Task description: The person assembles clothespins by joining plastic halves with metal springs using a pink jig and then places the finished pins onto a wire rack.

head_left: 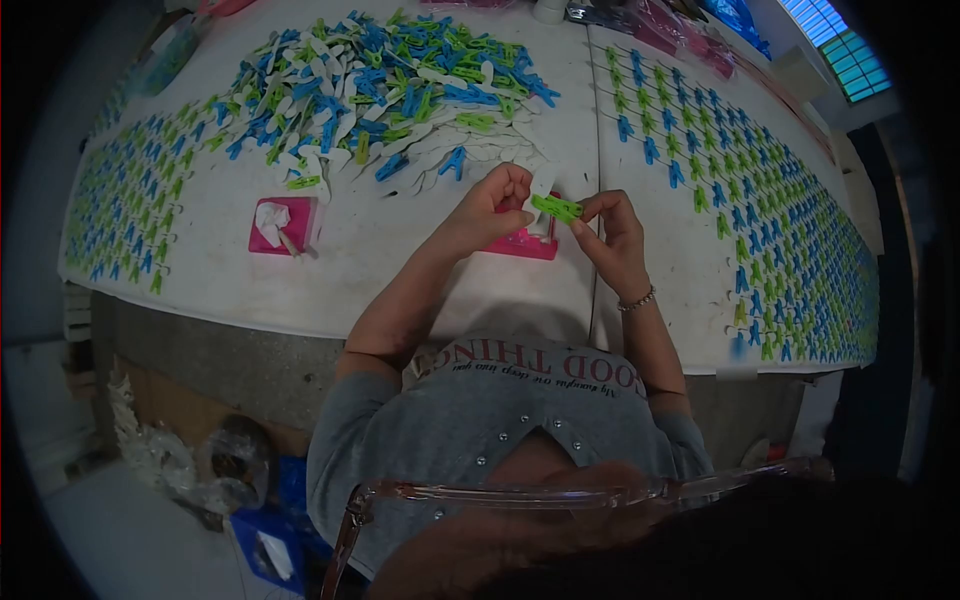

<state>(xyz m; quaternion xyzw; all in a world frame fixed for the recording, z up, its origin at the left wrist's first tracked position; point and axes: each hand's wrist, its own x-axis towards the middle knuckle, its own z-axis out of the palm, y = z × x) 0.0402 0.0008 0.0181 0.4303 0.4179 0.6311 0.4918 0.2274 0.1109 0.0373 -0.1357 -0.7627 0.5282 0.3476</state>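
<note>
A green clip (557, 208) is held above a pink tray (535, 246) near the middle of the table. My right hand (612, 235) pinches the clip's right end between thumb and fingers. At the clip's left side is my left hand (493, 212), its fingers curled and thumb pressed in; what it grips is too small to make out. A white piece (544, 180) shows just above the clip. Small pale parts lie in the pink tray, partly hidden by my left hand.
A big heap of blue, green and white clips (370, 90) covers the table's back. Rows of clips lie at the left (130, 215) and right (745, 215). A pink box with white material (283, 225) sits left of my arm. A seam crosses the table.
</note>
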